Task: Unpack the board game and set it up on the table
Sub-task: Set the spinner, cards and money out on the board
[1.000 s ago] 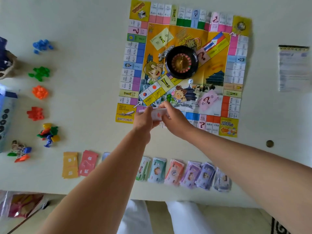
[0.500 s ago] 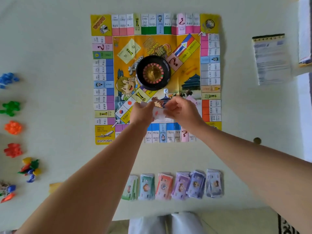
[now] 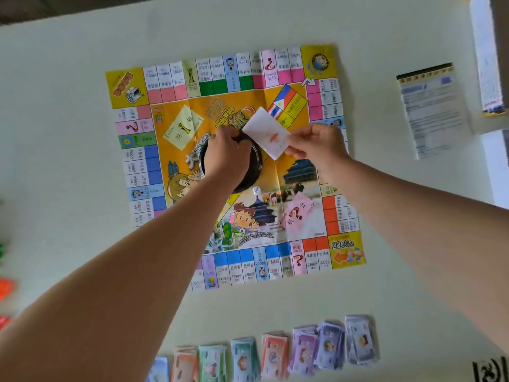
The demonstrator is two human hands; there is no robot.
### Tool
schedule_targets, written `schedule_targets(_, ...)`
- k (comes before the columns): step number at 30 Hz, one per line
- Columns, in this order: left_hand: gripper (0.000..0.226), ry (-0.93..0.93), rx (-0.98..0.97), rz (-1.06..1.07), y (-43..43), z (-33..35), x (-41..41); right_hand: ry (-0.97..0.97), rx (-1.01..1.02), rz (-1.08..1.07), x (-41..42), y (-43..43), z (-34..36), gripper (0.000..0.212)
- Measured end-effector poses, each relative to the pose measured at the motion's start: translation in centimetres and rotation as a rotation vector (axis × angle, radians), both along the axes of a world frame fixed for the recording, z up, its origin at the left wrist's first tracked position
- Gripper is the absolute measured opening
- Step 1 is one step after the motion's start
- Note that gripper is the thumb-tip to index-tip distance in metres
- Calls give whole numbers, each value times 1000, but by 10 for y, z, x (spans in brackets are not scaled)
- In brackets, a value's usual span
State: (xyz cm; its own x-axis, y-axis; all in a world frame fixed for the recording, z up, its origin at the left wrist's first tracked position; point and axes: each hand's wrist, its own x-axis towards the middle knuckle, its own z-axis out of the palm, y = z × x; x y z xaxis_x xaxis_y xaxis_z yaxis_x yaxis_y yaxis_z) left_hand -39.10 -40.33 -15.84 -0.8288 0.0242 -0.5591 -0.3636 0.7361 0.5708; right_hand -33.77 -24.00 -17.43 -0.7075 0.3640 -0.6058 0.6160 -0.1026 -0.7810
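Presently on bench [image 3: 68, 161]: one game board [image 3: 303, 221], flat; one die [image 3: 256, 191] on it.
Board centre: one black wheel [image 3: 252, 172].
Near edge: six banknote stacks [image 3: 275, 354] clear in a row.
Left hand [image 3: 225, 158]: grip curled over wheel's far rim.
Right hand [image 3: 319, 144]: grip pinching one white card [image 3: 265, 132] above board.

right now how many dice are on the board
1: a white die lies on the board, just on the near side of the black wheel. Others may be hidden.

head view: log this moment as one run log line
stage: setup | left hand grips roulette wheel on board | right hand pinches white card over board | die beside wheel
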Motion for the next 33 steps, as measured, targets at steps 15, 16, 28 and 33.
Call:
schedule_targets(15,37,309,-439,-785,24,-34,-18,116,757,258,-13,-6,-58,24)
schedule_targets(16,36,311,-455,-793,25,-34,-18,163,814,314,-12,-8,-56,25)
schedule_targets(28,27,370,-101,-487,3,-13,10,194,857,595,7,-24,-27,30)
schedule_targets(33,20,258,101,-72,-48,6,76,352,599,606,49,-70,-3,17)
